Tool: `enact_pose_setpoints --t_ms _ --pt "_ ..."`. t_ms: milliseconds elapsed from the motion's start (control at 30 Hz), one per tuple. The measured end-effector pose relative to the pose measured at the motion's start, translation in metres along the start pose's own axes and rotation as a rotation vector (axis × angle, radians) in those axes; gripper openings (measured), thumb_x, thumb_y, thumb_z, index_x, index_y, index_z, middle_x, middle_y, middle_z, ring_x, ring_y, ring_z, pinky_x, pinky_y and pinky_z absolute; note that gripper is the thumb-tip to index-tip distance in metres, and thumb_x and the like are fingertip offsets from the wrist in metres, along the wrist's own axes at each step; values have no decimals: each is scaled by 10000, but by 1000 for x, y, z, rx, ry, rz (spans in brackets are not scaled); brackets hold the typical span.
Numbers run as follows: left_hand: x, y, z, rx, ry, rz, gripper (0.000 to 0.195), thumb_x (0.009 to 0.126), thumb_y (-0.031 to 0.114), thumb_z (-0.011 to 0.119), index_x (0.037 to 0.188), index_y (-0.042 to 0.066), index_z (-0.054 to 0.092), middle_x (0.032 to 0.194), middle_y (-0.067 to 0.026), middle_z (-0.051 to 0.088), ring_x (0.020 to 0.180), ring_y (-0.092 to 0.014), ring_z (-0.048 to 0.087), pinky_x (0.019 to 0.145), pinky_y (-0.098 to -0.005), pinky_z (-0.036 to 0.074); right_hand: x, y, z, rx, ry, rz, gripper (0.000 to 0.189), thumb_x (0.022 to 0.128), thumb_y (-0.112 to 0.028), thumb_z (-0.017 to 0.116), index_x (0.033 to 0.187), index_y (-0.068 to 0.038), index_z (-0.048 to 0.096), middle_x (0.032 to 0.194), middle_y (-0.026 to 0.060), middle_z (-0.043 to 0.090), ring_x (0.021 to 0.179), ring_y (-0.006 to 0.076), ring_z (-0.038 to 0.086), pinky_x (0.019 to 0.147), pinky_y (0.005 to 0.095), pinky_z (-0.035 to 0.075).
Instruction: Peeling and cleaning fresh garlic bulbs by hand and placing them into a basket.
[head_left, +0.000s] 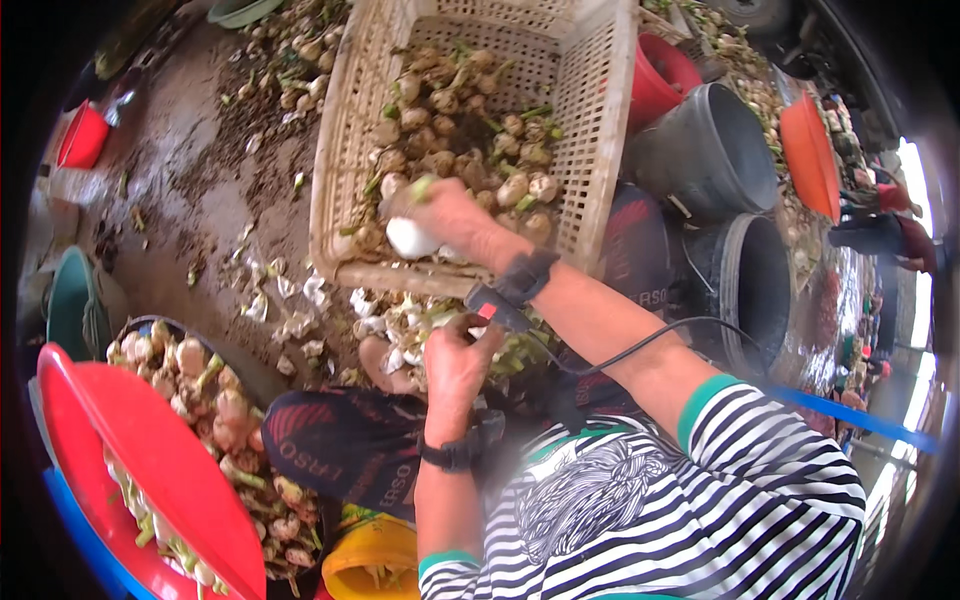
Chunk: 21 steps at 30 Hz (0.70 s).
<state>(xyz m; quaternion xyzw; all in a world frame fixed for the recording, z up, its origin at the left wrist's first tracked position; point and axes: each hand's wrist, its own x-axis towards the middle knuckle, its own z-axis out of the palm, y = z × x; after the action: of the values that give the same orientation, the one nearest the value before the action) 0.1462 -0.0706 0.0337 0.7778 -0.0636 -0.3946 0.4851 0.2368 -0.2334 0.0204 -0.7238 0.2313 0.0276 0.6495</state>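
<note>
My right hand (450, 217) reaches into a pale perforated plastic crate (324, 172), blurred, with its fingers closed around a garlic bulb (411, 238). The bulb is smooth and white, and a green stem end shows at the fingers. Soil-covered garlic bulbs (442, 101) with green stubs lie about the hand and farther back in the crate. My left hand (459, 356) is near the crate's front edge, above peeled skins (390, 315). Its thumb and fingers are curled close together; whether anything is between them is unclear. A black cabled device (499, 309) sits at my right wrist.
Left, a bucket of garlic bulbs (191, 360) stands beside a red basin (157, 450); a yellow bucket (371, 566) is near my left forearm. Grey (675, 150) and black buckets (731, 277) stand right of the crate. Skins litter the wet floor (180, 232). People (885, 225) are far right.
</note>
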Motion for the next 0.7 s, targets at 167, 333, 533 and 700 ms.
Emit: enact_pose_setpoints --t_ms 167,333,533,700 --pt "-1 -5 -7 -250 -68 28 234 832 38 519 981 -76 659 727 -61 648 638 -93 594 599 -229 474 12 -65 -47 -243 -362 -120 745 671 -314 718 1306 17 515 1323 215 533 1221 316 512 1094 358 348" --pt "1 9 -3 -442 -154 29 239 905 87 537 1049 -78 634 905 -86 670 770 -116 631 715 -232 494 87 -52 -118 -1661 -265 165 228 800 -123 583 969 -16 693 985 155 687 895 315 671 756 423 537" --pt "5 9 -3 -664 -103 -13 244 924 109 557 1077 -71 617 942 -82 666 781 -123 632 702 -238 498 124 22 -173 -1865 -325 220 218 823 -31 552 981 18 695 1001 202 671 901 325 667 719 431 541" --pt "2 20 -4 -771 -53 -65 210 921 103 565 1045 -56 623 855 -61 662 735 -92 594 636 -222 464 108 -10 -162 -1736 -294 44 221 796 -86 563 940 23 690 942 200 679 876 348 663 732 424 540"
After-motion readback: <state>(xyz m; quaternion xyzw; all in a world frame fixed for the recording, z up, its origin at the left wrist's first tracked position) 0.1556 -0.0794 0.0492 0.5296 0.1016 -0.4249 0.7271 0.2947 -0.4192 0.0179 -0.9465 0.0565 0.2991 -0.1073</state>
